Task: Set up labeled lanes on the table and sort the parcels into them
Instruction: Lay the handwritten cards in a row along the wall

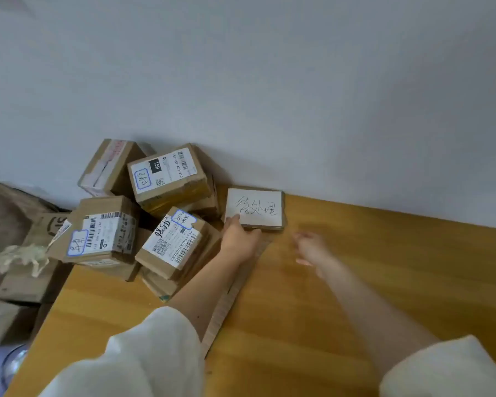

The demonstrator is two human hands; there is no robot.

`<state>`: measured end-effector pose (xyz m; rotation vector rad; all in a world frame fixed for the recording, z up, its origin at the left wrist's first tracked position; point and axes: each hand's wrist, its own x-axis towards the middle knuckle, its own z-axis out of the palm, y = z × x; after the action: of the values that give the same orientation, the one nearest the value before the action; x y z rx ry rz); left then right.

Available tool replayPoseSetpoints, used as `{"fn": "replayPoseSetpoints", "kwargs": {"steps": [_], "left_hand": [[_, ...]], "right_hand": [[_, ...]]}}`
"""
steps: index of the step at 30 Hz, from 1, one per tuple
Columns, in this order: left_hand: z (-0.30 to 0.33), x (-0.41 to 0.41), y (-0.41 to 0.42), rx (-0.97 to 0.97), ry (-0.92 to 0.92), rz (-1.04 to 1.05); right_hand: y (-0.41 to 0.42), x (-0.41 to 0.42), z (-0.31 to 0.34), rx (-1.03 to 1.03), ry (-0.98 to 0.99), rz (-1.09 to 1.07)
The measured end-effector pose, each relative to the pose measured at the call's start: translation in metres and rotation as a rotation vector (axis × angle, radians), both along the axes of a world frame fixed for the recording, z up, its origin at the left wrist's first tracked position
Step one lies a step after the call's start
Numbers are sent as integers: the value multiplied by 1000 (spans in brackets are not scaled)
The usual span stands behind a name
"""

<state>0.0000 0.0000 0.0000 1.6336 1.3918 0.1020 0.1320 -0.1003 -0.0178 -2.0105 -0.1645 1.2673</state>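
Observation:
A cardboard label card (255, 209) with a white face and handwritten characters lies at the back of the wooden table (384, 282), close to the wall. My left hand (241, 239) grips its near left corner, thumb on top. A long cardboard strip (235, 293) runs from below the card toward me, partly under my left forearm. My right hand (311, 249) hovers blurred to the right of the strip, fingers loosely spread, holding nothing. Several brown parcels (166, 179) with shipping labels are heaped at the table's back left corner.
A white wall (269, 96) closes off the far side of the table. Left of the table, lower down, lie flattened cartons (32, 253) with torn tape. A round glass object (12, 365) shows at the bottom left.

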Motion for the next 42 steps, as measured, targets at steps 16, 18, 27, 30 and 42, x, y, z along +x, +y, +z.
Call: {"fn": "replayPoseSetpoints", "kwargs": {"steps": [16, 18, 27, 30, 42], "left_hand": [[-43, 45, 72, -90, 172, 0], [-43, 46, 73, -93, 185, 11], [-38, 48, 79, -127, 140, 82], [-34, 46, 77, -135, 43, 130], [-14, 5, 4, -397, -350, 252]], "right_hand": [[71, 14, -41, -39, -44, -138], [74, 15, -45, -42, -43, -118], [76, 12, -41, 123, 131, -208], [68, 11, -33, 186, 167, -291], [-20, 21, 3, 316, 139, -333]]}}
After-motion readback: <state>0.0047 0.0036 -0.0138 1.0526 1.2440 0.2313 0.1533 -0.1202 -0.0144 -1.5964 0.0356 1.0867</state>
